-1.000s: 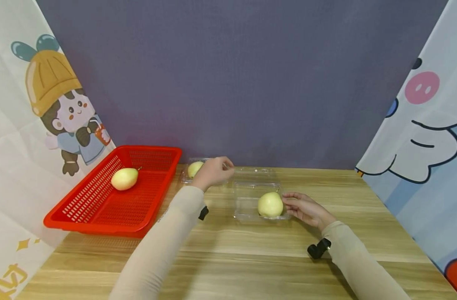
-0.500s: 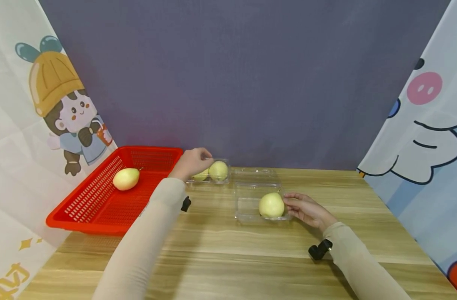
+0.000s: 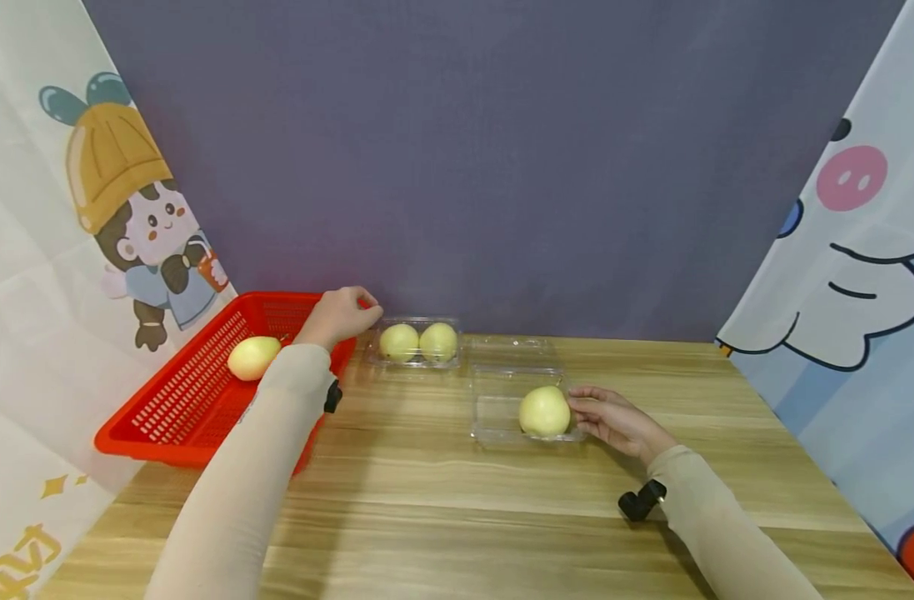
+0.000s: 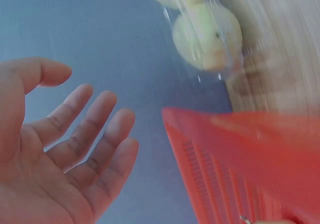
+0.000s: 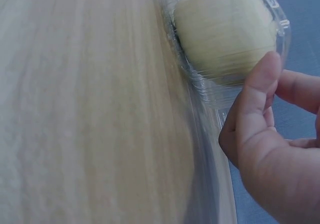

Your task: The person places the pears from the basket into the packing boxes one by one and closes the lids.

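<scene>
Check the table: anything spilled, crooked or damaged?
Nothing stands out. Two pears sit side by side in the far box, a third pear sits in the right half of the open box, and a fourth pear lies in the red basket. I see no spill or damage; whether the far box is latched, I cannot tell.

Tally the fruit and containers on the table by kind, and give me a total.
Pale-yellow, rounded pears: 4
Clear plastic rectangular boxes: 2
Red plastic slotted basket: 1
Total: 7
</scene>
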A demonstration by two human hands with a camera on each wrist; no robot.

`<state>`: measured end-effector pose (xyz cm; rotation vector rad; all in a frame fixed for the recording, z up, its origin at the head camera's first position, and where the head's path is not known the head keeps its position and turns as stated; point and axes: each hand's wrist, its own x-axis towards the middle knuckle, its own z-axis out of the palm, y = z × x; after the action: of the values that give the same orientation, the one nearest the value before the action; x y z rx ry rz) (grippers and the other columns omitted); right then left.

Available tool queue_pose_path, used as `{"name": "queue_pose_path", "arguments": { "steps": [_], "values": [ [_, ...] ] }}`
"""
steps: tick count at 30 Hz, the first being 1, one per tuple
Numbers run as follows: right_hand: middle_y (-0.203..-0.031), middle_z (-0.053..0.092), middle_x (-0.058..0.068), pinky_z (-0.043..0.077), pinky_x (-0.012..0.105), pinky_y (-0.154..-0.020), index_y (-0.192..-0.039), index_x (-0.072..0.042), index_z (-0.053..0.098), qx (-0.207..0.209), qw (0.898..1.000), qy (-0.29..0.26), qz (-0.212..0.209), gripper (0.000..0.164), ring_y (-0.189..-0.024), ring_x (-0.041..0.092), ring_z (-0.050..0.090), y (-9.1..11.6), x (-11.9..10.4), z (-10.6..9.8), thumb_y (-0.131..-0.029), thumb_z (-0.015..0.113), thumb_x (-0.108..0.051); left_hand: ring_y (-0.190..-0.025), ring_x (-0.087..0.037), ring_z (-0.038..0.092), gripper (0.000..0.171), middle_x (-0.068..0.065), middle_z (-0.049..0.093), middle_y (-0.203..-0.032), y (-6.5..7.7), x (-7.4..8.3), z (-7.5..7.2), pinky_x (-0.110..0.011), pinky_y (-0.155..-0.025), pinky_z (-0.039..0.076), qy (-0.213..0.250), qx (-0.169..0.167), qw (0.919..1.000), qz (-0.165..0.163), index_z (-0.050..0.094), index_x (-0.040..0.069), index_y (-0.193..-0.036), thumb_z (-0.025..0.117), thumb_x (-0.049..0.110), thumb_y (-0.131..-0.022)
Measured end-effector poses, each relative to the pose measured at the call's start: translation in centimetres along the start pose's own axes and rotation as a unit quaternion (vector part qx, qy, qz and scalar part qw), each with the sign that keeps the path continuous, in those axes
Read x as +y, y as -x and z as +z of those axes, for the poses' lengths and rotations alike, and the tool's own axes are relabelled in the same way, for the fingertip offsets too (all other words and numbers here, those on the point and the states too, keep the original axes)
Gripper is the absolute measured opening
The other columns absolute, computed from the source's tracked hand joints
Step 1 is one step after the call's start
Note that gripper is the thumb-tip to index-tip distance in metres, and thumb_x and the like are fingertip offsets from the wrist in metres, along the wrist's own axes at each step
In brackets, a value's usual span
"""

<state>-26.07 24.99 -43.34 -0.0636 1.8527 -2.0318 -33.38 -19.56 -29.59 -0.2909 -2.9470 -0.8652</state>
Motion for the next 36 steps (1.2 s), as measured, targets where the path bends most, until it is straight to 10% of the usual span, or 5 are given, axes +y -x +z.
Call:
{"name": "queue_pose_path", "arguments": {
  "steps": [21, 36],
  "values": [
    [-0.101, 0.059, 0.005, 0.054, 0.020, -0.072, -0.142, 0.013, 0.027, -0.002, 1.000, 0.003, -0.001, 0.050, -0.082, 0.008, 0.060, 0.1, 0.0, 0.2, -0.105, 0.052, -0.010, -0.108, -0.041, 0.056, 0.048, -0.026, 0.055, -0.132, 1.5, -6.4, -3.6, -0.057, -0.091, 0.049, -0.031, 0.006, 0.9971, -0.069, 0.058, -0.001, -0.129, 0.051, 0.035, -0.099],
    [-0.101, 0.060, 0.004, 0.054, 0.020, -0.072, -0.141, 0.013, 0.029, 0.000, 1.000, -0.002, -0.003, 0.048, -0.082, 0.008, 0.060, 0.3, 0.0, 0.5, -0.104, 0.052, -0.009, -0.099, -0.041, 0.056, 0.043, -0.028, 0.060, -0.120, 2.2, -11.2, -4.0, -0.055, -0.087, 0.051, -0.044, -0.006, 0.9945, -0.095, 0.057, -0.004, -0.120, 0.058, 0.031, -0.096]
  ]
}}
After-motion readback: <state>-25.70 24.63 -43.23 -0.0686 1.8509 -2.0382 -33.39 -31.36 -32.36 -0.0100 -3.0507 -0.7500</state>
